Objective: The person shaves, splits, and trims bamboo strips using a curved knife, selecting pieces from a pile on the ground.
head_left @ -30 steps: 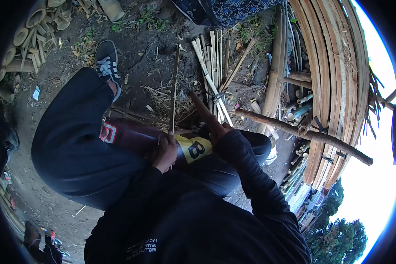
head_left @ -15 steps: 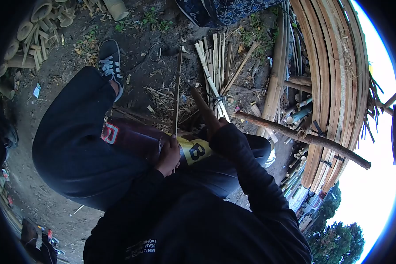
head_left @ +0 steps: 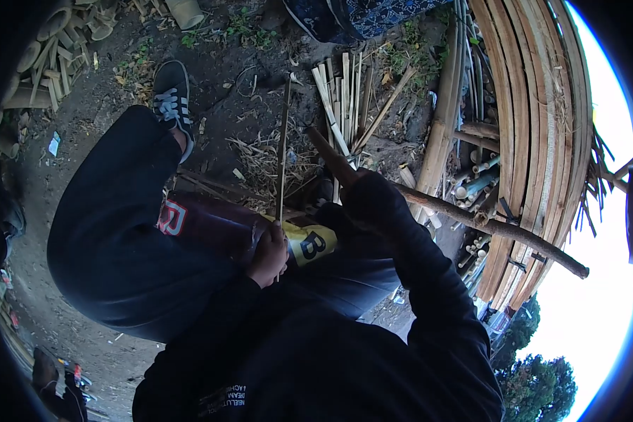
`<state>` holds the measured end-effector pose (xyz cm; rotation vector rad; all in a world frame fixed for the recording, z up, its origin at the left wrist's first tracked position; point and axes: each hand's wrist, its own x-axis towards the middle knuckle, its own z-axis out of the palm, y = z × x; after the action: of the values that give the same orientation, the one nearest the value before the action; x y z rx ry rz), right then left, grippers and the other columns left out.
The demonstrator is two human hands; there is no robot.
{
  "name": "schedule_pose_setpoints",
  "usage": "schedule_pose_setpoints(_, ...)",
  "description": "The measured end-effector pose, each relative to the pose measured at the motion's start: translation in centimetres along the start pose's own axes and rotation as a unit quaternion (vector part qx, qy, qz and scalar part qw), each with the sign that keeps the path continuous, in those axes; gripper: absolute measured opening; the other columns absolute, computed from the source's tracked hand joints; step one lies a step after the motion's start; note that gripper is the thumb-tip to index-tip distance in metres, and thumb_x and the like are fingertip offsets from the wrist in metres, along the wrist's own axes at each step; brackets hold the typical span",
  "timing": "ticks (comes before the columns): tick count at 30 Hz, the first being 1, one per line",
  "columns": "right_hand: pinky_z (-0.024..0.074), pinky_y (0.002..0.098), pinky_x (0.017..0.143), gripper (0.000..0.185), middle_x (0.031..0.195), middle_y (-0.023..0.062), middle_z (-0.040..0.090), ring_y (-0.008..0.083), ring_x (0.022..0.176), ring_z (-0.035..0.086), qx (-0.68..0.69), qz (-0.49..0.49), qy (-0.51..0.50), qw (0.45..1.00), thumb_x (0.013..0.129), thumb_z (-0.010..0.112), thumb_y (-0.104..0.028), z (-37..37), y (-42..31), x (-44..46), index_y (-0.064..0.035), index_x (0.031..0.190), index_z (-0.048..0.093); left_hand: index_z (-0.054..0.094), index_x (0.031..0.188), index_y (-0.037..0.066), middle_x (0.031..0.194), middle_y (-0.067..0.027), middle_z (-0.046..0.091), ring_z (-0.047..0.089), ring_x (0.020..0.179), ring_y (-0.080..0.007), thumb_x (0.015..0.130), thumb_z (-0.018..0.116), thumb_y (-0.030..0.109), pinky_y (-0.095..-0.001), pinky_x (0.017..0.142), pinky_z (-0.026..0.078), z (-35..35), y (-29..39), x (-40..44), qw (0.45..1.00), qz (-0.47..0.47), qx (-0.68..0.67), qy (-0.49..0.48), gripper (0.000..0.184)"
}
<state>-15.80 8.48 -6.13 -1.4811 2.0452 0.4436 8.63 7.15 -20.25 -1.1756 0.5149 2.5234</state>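
Note:
My left hand [head_left: 269, 254] is closed around a long, thin bamboo strip [head_left: 283, 151], which stands almost upright in view, its lower end showing just below the fist. To the right, my right hand [head_left: 362, 188] is mostly hidden by its dark sleeve and the angle. It grips a knife with a long brown wooden handle [head_left: 330, 156]. Its thin dark blade points up and left, slightly apart from the strip, and is hard to make out. Across my lap, under the hands, lies a maroon and yellow sheet [head_left: 311, 243] with a black letter B.
A bundle of split bamboo strips [head_left: 344, 98] lies ahead beside curled shavings [head_left: 267, 165]. A rough branch [head_left: 499, 226] crosses on the right before a tall stack of long slats [head_left: 534, 141]. Cut bamboo pieces [head_left: 56, 60] are heaped at upper left. Patterned blue cloth [head_left: 387, 17] is at the top.
My right hand and the knife have shifted right and slightly up, away from the strip. The sleeve now hides more of that hand. My left hand keeps hold of the strip.

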Motion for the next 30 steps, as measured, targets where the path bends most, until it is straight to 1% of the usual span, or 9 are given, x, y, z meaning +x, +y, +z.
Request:
schedule_pose_setpoints(2,0.0513,0.0422,0.058,0.017,0.065,0.0155,0.061,0.0324,0.062,0.063,0.057,0.055,0.054,0.995,0.080,0.057,-0.014,-0.4,0.0,-0.6,-0.0001,0.087,0.064,0.046,0.093,0.017,0.073,-0.0015,0.048,0.053,0.059,-0.0200,0.098,0.039,0.048,-0.0348,0.041,0.041,-1.3,-0.9,0.7,0.996,0.001,-0.061,-0.065,0.032)
schedule_pose_setpoints(4,0.0523,0.0397,0.058,0.011,0.065,0.0116,0.062,0.0280,0.064,0.064,-0.168,-0.154,0.029,0.973,0.073,0.061,-0.013,0.0,2.0,0.1,-0.0043,0.072,0.066,0.046,0.094,0.017,0.074,-0.0018,0.048,0.053,0.060,-0.0209,0.098,0.040,0.048,-0.0351,0.041,0.041,-2.4,-1.4,1.4,0.985,0.002,-0.115,-0.131,0.032)
schedule_pose_setpoints(11,0.0524,0.0371,0.059,0.005,0.066,0.0090,0.063,0.0245,0.065,0.065,-0.084,0.001,0.020,0.996,0.066,0.065,-0.013,-0.3,-0.7,-0.1,-0.0085,0.065,0.068,0.047,0.105,0.014,0.082,-0.0075,0.055,0.059,0.070,-0.0302,0.096,0.043,0.047,-0.0459,0.054,0.046,-6.2,-4.2,5.4,0.900,-0.024,-0.279,-0.333,0.033)
schedule_pose_setpoints(13,0.0527,0.0367,0.059,0.006,0.067,0.0094,0.064,0.0244,0.065,0.065,-0.153,-0.103,-0.039,0.982,0.066,0.065,-0.014,0.3,-0.1,-0.2,-0.0094,0.063,0.067,0.047,0.107,0.014,0.084,-0.0086,0.056,0.059,0.072,-0.0323,0.096,0.043,0.047,-0.0481,0.057,0.046,-6.5,-4.8,6.0,0.878,-0.043,-0.311,-0.361,0.035)
schedule_pose_setpoints(16,0.0526,0.0364,0.059,0.006,0.065,0.0094,0.064,0.0248,0.066,0.066,-0.078,-0.034,0.012,0.996,0.065,0.065,-0.015,3.1,0.3,-0.5,-0.0092,0.064,0.068,0.048,0.103,0.015,0.083,-0.0064,0.055,0.059,0.069,-0.0274,0.096,0.044,0.046,-0.0425,0.052,0.045,-4.7,-3.6,4.2,0.898,0.003,-0.288,-0.333,0.032)
schedule_pose_setpoints(18,0.0526,0.0364,0.059,0.007,0.065,0.0095,0.064,0.0252,0.066,0.066,-0.028,0.031,0.041,0.998,0.065,0.065,-0.015,1.7,-2.5,-1.9,-0.0089,0.065,0.068,0.048,0.099,0.017,0.080,-0.0035,0.055,0.057,0.062,-0.0208,0.096,0.045,0.047,-0.0354,0.045,0.043,-1.1,-1.1,1.2,0.999,0.040,0.022,0.002,0.030)
schedule_pose_setpoints(20,0.0525,0.0364,0.058,0.007,0.064,0.0095,0.064,0.0256,0.066,0.067,0.023,0.090,0.060,0.994,0.065,0.065,-0.015,1.2,-3.3,-1.8,-0.0086,0.065,0.068,0.048,0.095,0.018,0.077,-0.0021,0.053,0.055,0.058,-0.0182,0.096,0.044,0.047,-0.0328,0.041,0.040,-2.1,-1.2,1.4,0.997,0.053,-0.036,-0.043,0.029)
schedule_pose_setpoints(22,0.0528,0.0380,0.059,0.010,0.064,0.0123,0.064,0.0270,0.066,0.067,-0.114,-0.045,0.012,0.992,0.067,0.064,-0.015,1.7,-2.0,-0.8,-0.0064,0.066,0.068,0.047,0.092,0.019,0.073,-0.0008,0.051,0.052,0.053,-0.0156,0.096,0.044,0.047,-0.0301,0.038,0.037,-2.3,-1.8,1.5,0.990,0.057,-0.087,-0.095,0.029)
schedule_pose_setpoints(30,0.0524,0.0373,0.057,0.009,0.063,0.0125,0.064,0.0270,0.063,0.066,0.004,0.025,0.039,0.999,0.065,0.064,-0.014,2.2,-1.2,0.3,-0.0052,0.067,0.068,0.047,0.096,0.016,0.071,-0.0028,0.050,0.049,0.050,-0.0174,0.096,0.045,0.048,-0.0298,0.037,0.036,-0.3,-1.3,0.8,0.997,0.060,0.026,0.051,0.032)
